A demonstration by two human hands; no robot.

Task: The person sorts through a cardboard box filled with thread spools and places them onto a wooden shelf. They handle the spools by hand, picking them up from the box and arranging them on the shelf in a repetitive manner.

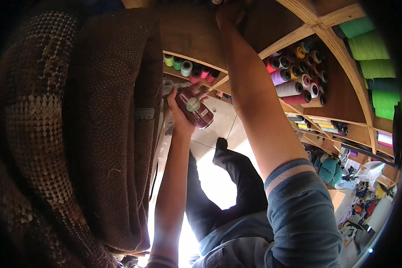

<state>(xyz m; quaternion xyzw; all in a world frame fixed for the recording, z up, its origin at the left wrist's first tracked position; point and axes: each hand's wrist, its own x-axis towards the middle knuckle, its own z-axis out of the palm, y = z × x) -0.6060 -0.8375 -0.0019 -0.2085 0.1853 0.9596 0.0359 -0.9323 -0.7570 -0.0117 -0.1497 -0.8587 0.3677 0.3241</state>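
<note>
A maroon thread spool [202,117] with a round pale-green label is gripped in my left hand [179,117], fingers wrapped round it, held in front of the lower shelves. My right arm stretches up to a dim upper compartment of the wooden shelf [190,33]. At the very top edge my right hand [231,15] is in shadow, close beside the end of a small spool [216,2]. Its fingers are too dark and cut off to read, so whether it touches that spool is unclear.
Rolls of brown patterned fabric [107,125] stand tall along my left. Several coloured thread cones [299,76] fill a compartment on the right, with green thread rolls [373,58] farther right. Short spools [186,68] line a lower shelf. Cloth scraps [359,212] are heaped at lower right.
</note>
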